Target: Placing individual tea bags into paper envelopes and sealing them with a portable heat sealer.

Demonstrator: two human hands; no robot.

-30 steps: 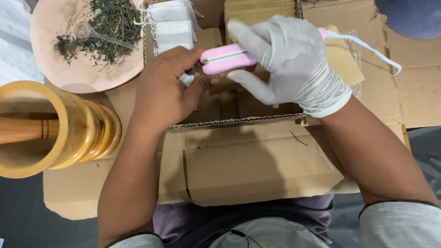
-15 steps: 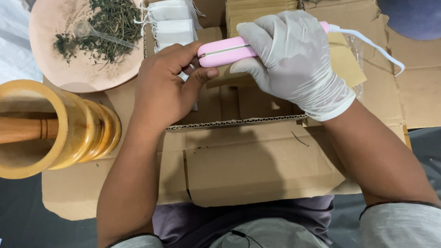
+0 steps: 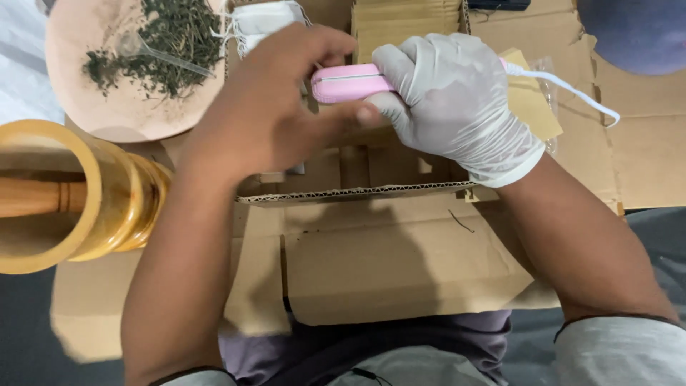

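Pink plastic handheld sealer (image 3: pixel 350 81) (white cord trailing) sits clenched in the gloved right hand (image 3: pixel 457 104); the bare left hand (image 3: pixel 275 118) pinches its tip.

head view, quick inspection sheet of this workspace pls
surface: flattened cardboard over a dark floor
job's things: pink sealer gripped by gloved right hand; bare left hand at its tip
clutter: plate of dried herbs, wooden mortar, white pouches, brown envelopes
grippers: both hands closed around the sealer end
cables: white cord trailing right
surroundings: nothing seen
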